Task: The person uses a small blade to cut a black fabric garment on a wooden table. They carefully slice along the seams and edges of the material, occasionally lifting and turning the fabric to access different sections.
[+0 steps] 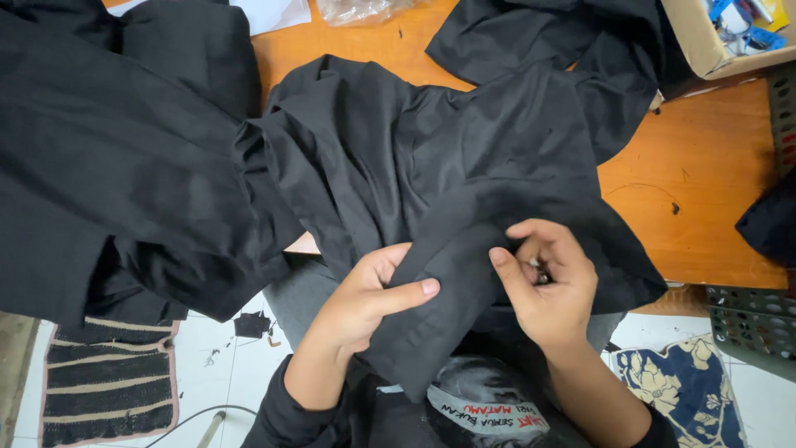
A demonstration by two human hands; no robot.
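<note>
From my remote seat I read the scene from the left: a heap of black cloth (108, 158) covered that side of the orange table (705, 191), and the black garment (431, 182) in hand spilled from the tabletop down toward my lap. My left hand (361, 303) was pinching a folded strip of that garment, thumb (410, 290) on top and fingers underneath, closed firmly on the fabric. The strip's long axis ran from the table edge down and toward me, lying between the two hands. My right hand (547, 282) sat just beside it, touching the cloth's right edge, fingers curled shut around something small and dark; what it was I could not tell. Further right stood a cardboard box (705, 41) and a grey crate (754, 323).
</note>
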